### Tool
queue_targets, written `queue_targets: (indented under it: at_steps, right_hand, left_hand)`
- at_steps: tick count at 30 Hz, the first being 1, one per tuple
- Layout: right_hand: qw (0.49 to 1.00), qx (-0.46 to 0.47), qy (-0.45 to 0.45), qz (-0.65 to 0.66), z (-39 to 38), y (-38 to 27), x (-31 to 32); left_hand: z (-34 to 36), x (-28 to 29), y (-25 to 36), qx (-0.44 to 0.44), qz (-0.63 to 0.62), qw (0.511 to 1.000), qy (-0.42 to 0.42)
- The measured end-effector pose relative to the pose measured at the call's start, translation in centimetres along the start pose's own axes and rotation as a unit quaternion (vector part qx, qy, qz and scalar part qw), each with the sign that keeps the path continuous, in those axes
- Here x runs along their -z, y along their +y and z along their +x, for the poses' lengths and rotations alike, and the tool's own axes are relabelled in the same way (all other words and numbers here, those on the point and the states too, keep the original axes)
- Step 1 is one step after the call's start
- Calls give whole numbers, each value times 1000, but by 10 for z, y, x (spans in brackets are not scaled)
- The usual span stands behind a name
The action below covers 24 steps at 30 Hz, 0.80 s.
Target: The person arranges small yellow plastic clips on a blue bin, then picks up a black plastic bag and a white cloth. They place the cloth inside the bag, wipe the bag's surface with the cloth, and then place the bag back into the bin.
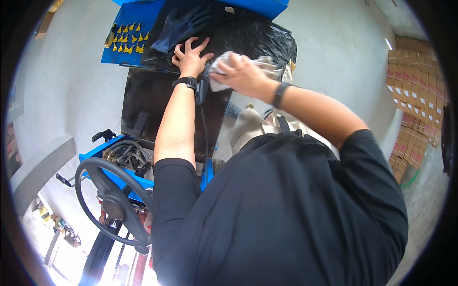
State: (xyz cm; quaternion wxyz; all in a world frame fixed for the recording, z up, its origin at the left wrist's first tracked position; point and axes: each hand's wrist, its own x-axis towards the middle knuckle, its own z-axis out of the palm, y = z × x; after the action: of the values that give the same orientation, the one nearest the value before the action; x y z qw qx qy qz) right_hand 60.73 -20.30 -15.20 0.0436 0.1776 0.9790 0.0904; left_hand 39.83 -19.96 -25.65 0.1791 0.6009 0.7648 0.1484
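Observation:
My left hand (191,61) rests on a dark surface (217,33) with its fingers spread and nothing in them. Just beyond it lies a dark blue work glove (179,32). To its right, my right hand (247,76), slightly blurred, holds a pale, crumpled cloth (217,84) against the same surface. Part of the cloth is hidden under the hand and fingers. A black plastic sheet (274,40) covers the surface's right side. Below my left wrist sits a small black device (201,91) with a cable running down from it.
Several yellow keys or clips (128,38) lie in rows on a blue panel (111,55) at the left. A steering wheel (113,208) and a blue vehicle frame with hoses (129,152) stand at the lower left. Stacked cardboard boxes (415,81) line the right wall.

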Motion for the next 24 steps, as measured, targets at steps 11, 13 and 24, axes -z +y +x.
queue_targets:
  at_steps: [11, 13, 24]
  right_hand:
    - [993, 59, -97, 38, -55, 14, -18]
    - [990, 61, -114, 58, -81, 28, -16]
    - [942, -287, -38, 173, -3, -5, -20]
  left_hand:
    - [-2, -2, 2, 1, 1, 1000, -4]
    - [0, -5, 2, -6, -6, 1000, 11]
    - [4, -5, 4, 14, 23, 1000, 1]
